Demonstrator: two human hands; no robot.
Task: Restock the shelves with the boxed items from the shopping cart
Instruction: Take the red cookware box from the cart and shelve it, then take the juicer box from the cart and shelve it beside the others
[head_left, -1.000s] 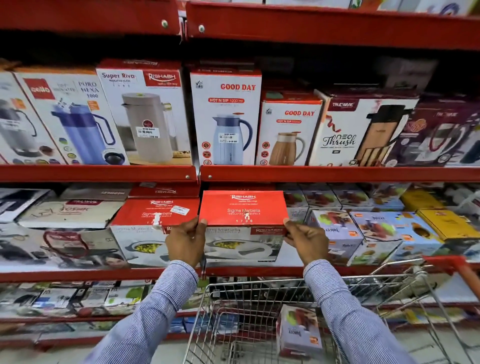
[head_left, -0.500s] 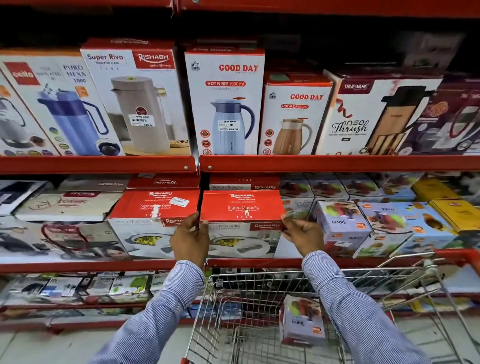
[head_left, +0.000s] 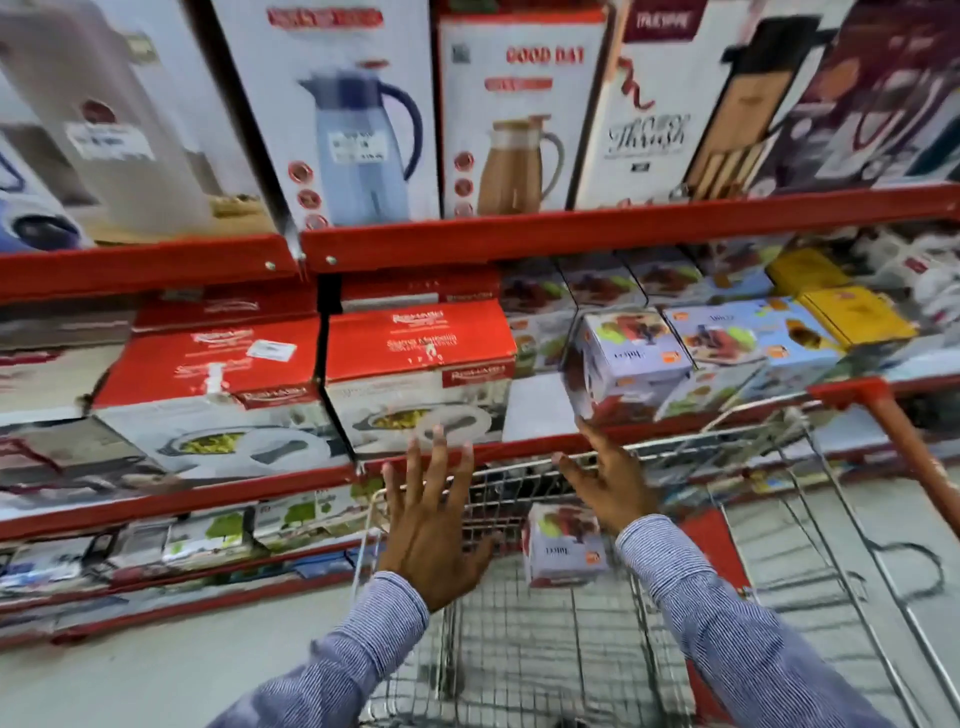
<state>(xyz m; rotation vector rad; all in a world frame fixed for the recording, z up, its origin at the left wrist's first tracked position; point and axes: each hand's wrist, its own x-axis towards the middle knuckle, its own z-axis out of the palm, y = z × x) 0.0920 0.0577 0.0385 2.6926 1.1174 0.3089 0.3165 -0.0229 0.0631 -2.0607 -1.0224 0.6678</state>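
Observation:
A red-topped casserole box (head_left: 418, 358) rests on the middle red shelf (head_left: 208, 499), beside a matching box (head_left: 208, 379). My left hand (head_left: 434, 525) is spread open just below and in front of that box, holding nothing. My right hand (head_left: 608, 483) is open too, fingers apart, over the front rim of the wire shopping cart (head_left: 649, 649). One small juicer box (head_left: 563, 545) lies in the cart basket. The picture is blurred by head motion.
Tall flask and jug boxes (head_left: 363, 114) stand on the upper shelf. Small juicer boxes (head_left: 628, 358) and yellow boxes (head_left: 852, 317) fill the middle shelf to the right. The cart's red handle (head_left: 893, 431) juts at the right. Flat packs line the lowest shelf (head_left: 208, 535).
Both hands let go of the red-topped box, which now sits on the shelf, and drew back down toward the cart. The view swung closer and rightward.

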